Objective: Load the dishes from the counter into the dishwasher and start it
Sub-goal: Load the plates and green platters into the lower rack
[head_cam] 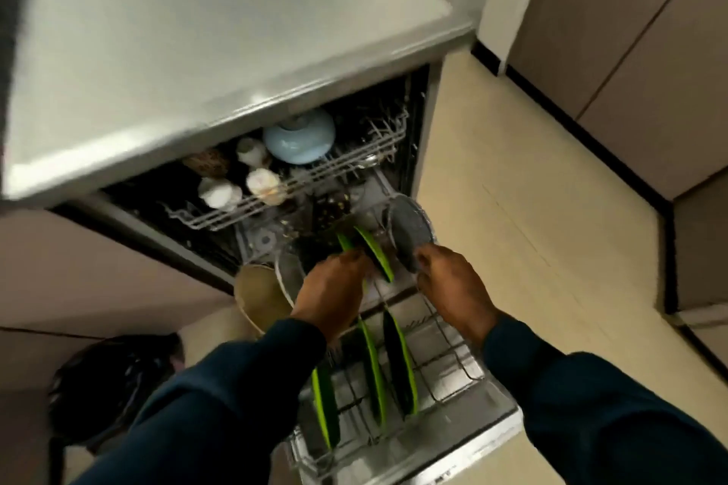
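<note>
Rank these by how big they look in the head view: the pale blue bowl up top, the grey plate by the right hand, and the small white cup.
1. Pale blue bowl and grey plate: they look much alike, and the plate is tilted, so I won't split them.
2. White cup: clearly smallest.

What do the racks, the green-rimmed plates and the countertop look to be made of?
Lower rack: thin, pale grey coated wire in an open grid.
Upper rack: the same wire.
Green-rimmed plates: smooth, bright, thin rims, probably plastic or melamine, possibly glazed ceramic.
Countertop: brushed metal, likely stainless steel, with soft grey reflections and a folded edge.
</note>
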